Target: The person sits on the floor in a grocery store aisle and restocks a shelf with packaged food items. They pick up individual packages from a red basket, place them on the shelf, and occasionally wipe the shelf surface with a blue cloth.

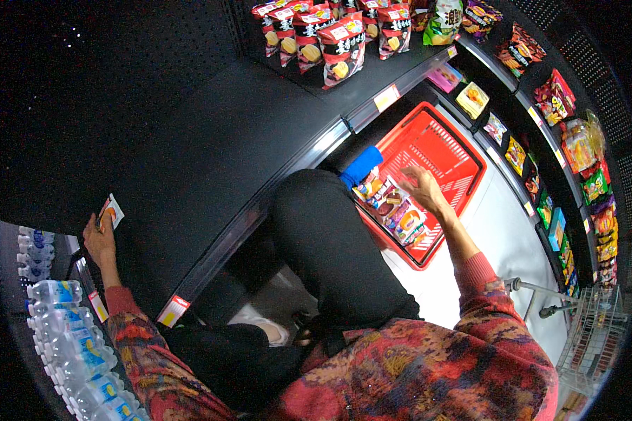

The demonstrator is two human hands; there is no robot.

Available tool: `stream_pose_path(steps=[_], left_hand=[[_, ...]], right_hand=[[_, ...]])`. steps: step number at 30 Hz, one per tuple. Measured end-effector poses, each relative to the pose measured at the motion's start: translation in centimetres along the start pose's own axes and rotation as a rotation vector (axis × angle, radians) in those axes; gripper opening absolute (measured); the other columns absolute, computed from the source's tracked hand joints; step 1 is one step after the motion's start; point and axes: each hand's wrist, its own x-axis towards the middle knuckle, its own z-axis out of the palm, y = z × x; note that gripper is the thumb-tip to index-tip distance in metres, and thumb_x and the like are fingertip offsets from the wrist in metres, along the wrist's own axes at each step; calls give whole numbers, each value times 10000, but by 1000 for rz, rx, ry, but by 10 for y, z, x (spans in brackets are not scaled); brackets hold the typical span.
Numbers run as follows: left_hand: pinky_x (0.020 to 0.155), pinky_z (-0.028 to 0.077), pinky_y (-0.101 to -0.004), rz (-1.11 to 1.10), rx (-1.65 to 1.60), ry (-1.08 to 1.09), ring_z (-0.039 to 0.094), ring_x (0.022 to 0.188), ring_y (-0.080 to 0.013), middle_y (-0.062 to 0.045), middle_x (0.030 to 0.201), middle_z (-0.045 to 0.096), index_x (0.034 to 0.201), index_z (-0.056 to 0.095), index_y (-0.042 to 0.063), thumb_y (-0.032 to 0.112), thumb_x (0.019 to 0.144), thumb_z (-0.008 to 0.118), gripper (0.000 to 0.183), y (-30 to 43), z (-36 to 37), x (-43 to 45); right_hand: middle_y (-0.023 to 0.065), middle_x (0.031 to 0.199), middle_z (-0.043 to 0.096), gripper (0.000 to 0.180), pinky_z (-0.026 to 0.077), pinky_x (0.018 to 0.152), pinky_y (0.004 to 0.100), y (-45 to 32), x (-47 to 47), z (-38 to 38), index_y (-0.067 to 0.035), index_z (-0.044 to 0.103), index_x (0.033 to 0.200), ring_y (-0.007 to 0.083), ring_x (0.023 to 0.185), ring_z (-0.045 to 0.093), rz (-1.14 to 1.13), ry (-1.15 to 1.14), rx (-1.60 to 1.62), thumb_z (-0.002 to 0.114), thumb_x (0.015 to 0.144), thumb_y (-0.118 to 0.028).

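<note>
My left hand (100,243) reaches over the black shelf board (200,137) at the left, its fingers closed on a small white-and-orange packet (114,210). Over the red shopping basket (455,181) hovers my right hand (426,190), holding nothing that I can see, fingers loosely bent and apart. Several colourful snack packets (392,206) lie in the basket's near left side, just beside that hand. A rolled blue item (363,164) sits at the basket's left rim; what it is made of is unclear. My knee, in black trousers, is close to the basket.
Red chip bags (342,50) stand at the shelf's far end. Curved shelves on the right hold snack bags (554,99). Clear bottles (79,342) are stacked at lower left. A metal shopping trolley (590,326) stands at right on the white floor (516,237). The shelf's front edge (274,205) runs beside my knee.
</note>
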Motion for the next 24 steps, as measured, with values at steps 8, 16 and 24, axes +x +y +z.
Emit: stream_pose_path(steps=[8,16,24], left_hand=[[993,499,-449,134,-127,-61,621,1159,-345,-155,1224,669,1285,663,143,365,959,669,395,72,-18,-38],[1045,476,-433,-47,-511,-134,587,1223,-374,-292,1322,577,1451,436,-52,408,675,923,1025,166,-19,-59],[902,578,-354,-183,-827,-446,706,1043,-264,-219,1166,689,1242,596,-71,237,738,912,670,190,-43,-68]], right_hand=[[204,1238,666,353,463,1047,424,-66,-13,-26,-10,671,1214,332,1199,613,-22,72,159,692,929,-218],[163,1184,666,291,451,1034,402,-181,16,-38,-41,676,1205,312,1181,598,-316,124,319,675,938,-158],[132,1165,702,300,485,994,362,-249,23,-36,-9,658,1229,241,1108,651,-420,76,615,646,970,-160]])
